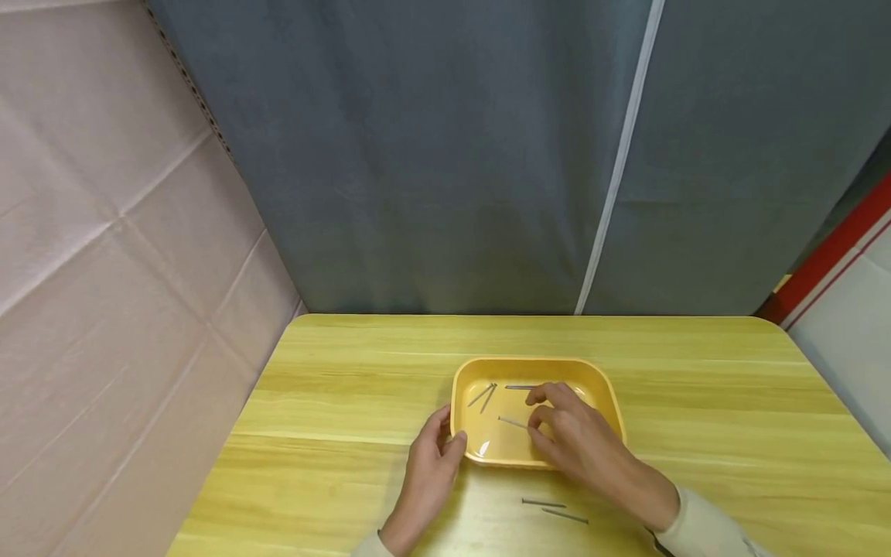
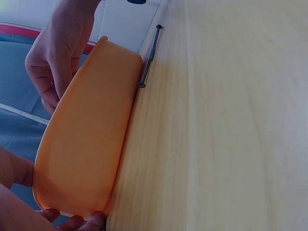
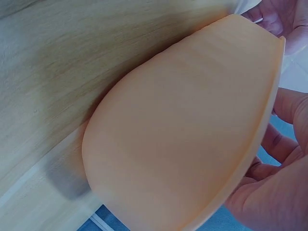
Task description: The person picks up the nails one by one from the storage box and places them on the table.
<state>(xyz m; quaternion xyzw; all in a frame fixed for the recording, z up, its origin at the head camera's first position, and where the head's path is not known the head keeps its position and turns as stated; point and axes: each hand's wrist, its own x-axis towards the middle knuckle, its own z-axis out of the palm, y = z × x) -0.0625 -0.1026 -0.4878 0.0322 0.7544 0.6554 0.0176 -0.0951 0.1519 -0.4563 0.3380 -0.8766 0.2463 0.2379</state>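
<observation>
nearest the person, two loose nails [image 1: 565,516] lie on a wood-grain surface [image 1: 334,464], just in front of a shallow yellow tray [image 1: 501,463]. pale sleeves [image 1: 706,522] come in from below. the hands are apart: the left hand [image 1: 428,468] is clamped on the tray's left end, thumb at the rim and fingers round the outside, which seems to steady it. the right hand [image 1: 588,441] reaches over the tray's near right side, thumb and forefinger pinching one end of a single nail [image 1: 511,422] that points left, within the tray.

the step in hand looks like placing or picking up this one nail; a still moment cannot settle which. setting it down would call for loosening the pinch; lifting it, for a firm hold and a path over the rim. the tray's raised wall stands between the loose nails and its inside, and the right hand hides much of the right end.

farther in, two nails [image 1: 480,395] slant with their upper ends close together, and near the back wall lies at least one more [image 1: 518,387], too fine to count surely. beyond the surface hangs a blue-grey curtain [image 1: 445,155] with a pale strip [image 1: 622,155]
</observation>
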